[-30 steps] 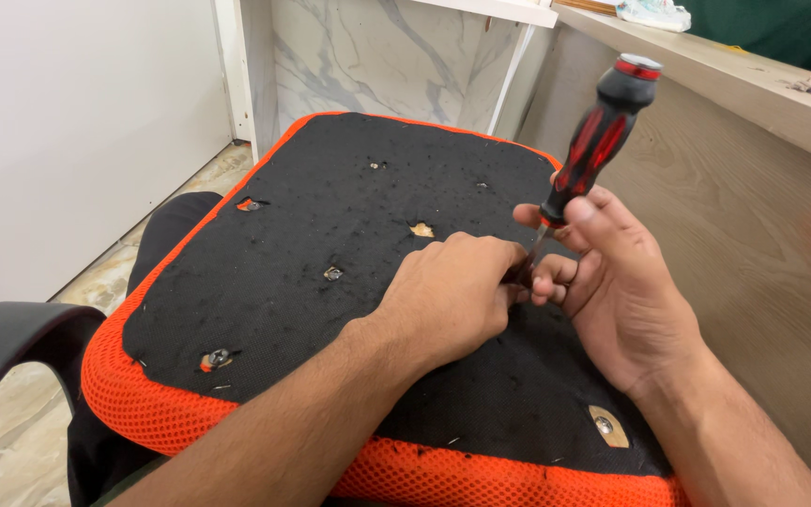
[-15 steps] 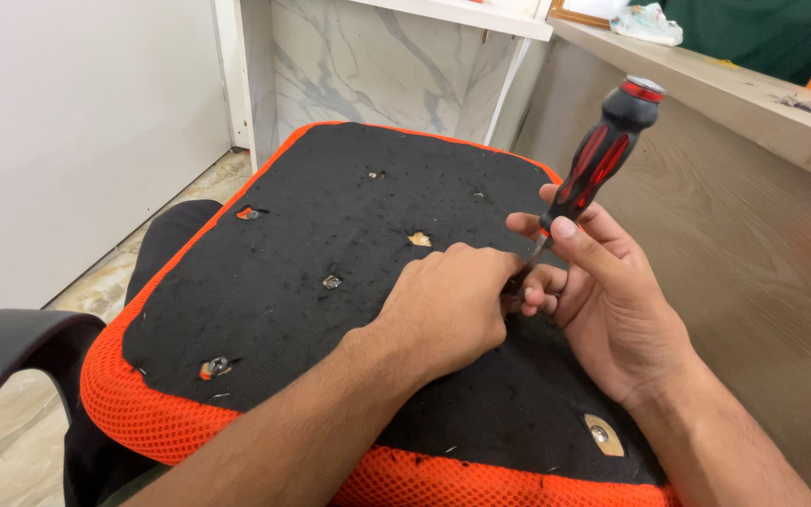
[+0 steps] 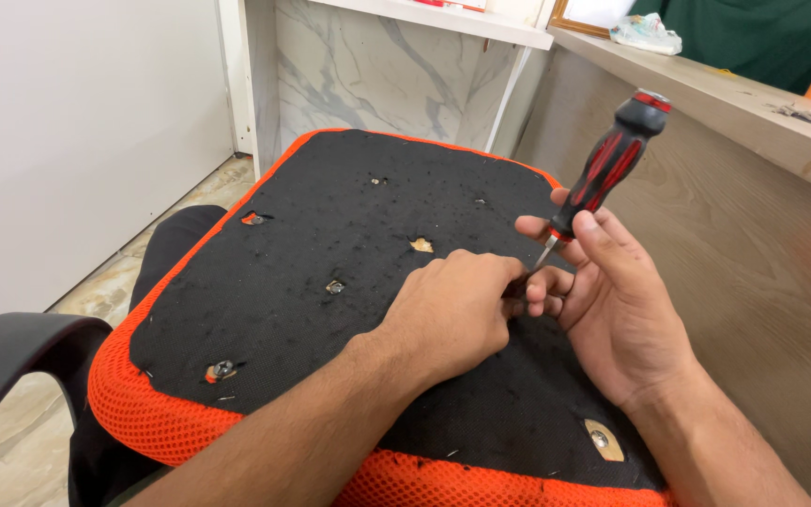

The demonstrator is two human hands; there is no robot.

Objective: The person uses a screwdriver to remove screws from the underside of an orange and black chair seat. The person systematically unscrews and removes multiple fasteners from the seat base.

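1. Your right hand [image 3: 612, 310] grips the red-black screwdriver [image 3: 607, 169], tilted, near the seat's right edge
2. Your left hand [image 3: 452, 310] pinches closed at its tip
3. Fuzzy black seat underside [image 3: 330, 244], orange mesh rim

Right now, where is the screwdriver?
In the head view, right of centre: the screwdriver stands tilted in the right hand, its tip beside the left hand on the seat underside.

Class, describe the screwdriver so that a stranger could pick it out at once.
Find the upturned seat cushion, black with an orange mesh rim. At its right edge, the right hand holds the screwdriver, tilted, its tip by the left hand. Only it has a red-and-black handle.
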